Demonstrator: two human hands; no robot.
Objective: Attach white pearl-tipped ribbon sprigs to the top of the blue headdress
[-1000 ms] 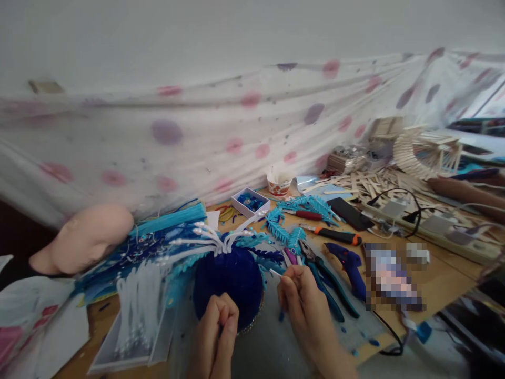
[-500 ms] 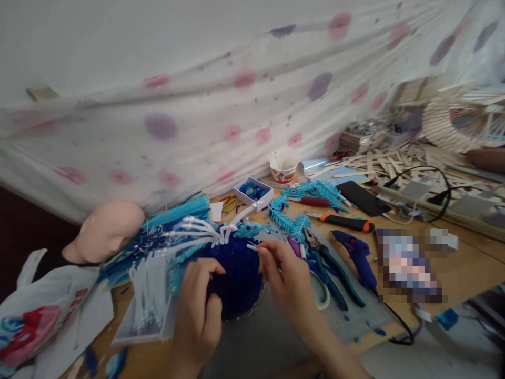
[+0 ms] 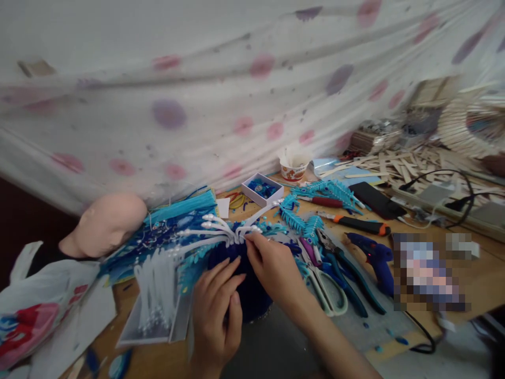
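Note:
A dark blue velvet piece point(image 3: 252, 297), rounded with a beaded edge, lies under both hands. White fuzzy stems point(image 3: 219, 227) with pearl tips fan out from its upper edge, bent at their bases. My right hand point(image 3: 276, 266) pinches a white stem at the right end of that row; its held end is hidden by the fingertips. Across the left part of the velvet lies my left hand point(image 3: 219, 302), fingers stretched out and resting on it, holding nothing. More white pearl-tipped stems point(image 3: 153, 287) lie bundled in a shallow white box left of my left hand.
Scissors point(image 3: 327, 289), pliers point(image 3: 351, 279), a blue glue gun point(image 3: 373, 258) and a utility knife point(image 3: 355, 223) lie on the right. Turquoise feathery pieces point(image 3: 302, 218) and a small white box point(image 3: 262, 189) sit behind. A mannequin head point(image 3: 110, 221) rests on the left.
My right hand has brought the white stem up and left to the base of the row. My left hand has moved right and opened flat onto the velvet. The view has shifted slightly.

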